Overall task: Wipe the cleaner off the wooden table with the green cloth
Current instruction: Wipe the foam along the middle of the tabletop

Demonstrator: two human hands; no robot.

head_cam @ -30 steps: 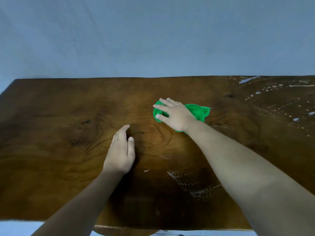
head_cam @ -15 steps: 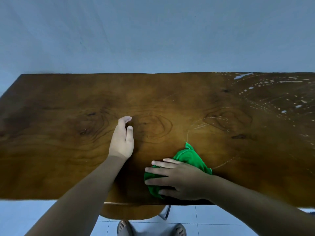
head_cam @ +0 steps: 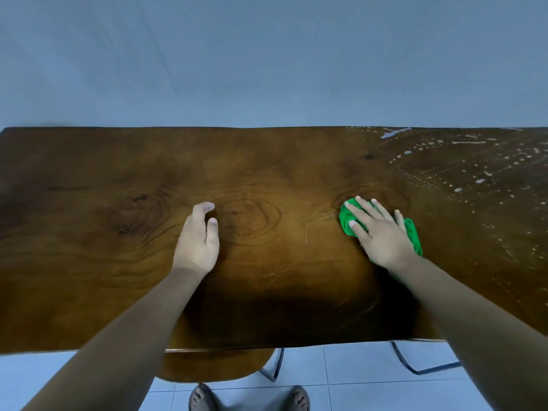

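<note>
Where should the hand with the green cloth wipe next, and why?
Probably slide the cloth right and away. The right hand presses it flat where the table looks wiped, while white drops speckle the far right corner.

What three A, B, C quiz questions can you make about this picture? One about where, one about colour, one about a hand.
1. Where on the table are the white drops?
A. far right part
B. near left corner
C. middle of the near edge

2. What colour is the cloth?
A. red
B. green
C. yellow

3. What is the left hand doing?
A. gripping a bottle
B. waving in the air
C. resting on the table, holding nothing

Answers: A, the drops speckle the far right part; B, green shows under the right hand; C, it lies on the table, empty.
</note>
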